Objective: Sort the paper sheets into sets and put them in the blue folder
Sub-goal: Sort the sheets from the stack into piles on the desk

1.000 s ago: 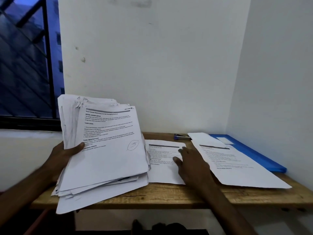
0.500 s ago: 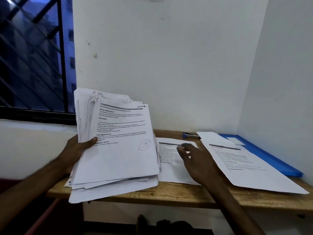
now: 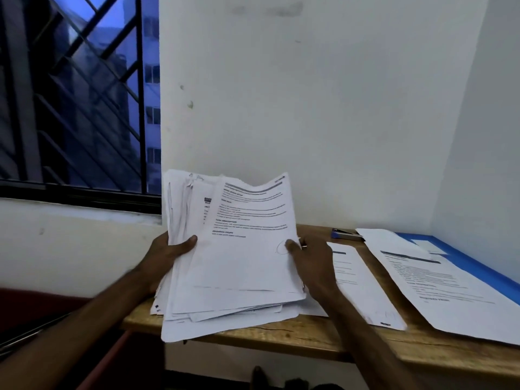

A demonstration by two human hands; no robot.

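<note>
A thick, uneven stack of printed paper sheets (image 3: 233,266) is tilted up over the left end of the wooden table (image 3: 281,337). My left hand (image 3: 166,257) grips the stack's left edge, thumb on top. My right hand (image 3: 312,263) pinches the right edge of the top sheet, thumb on its face. A single printed sheet (image 3: 357,282) lies flat on the table to the right of my right hand. Further right, more sheets (image 3: 439,285) lie on the blue folder (image 3: 478,273), which reaches the right wall.
A blue stapler (image 3: 346,235) lies at the back of the table against the wall. White walls close the corner behind and to the right. A barred window (image 3: 78,94) is at the left. The table's front edge runs below the stack.
My right hand has left the single sheet on the table and moved left to take the top sheet's right edge. The stack now stands more upright, and the camera has swung left.
</note>
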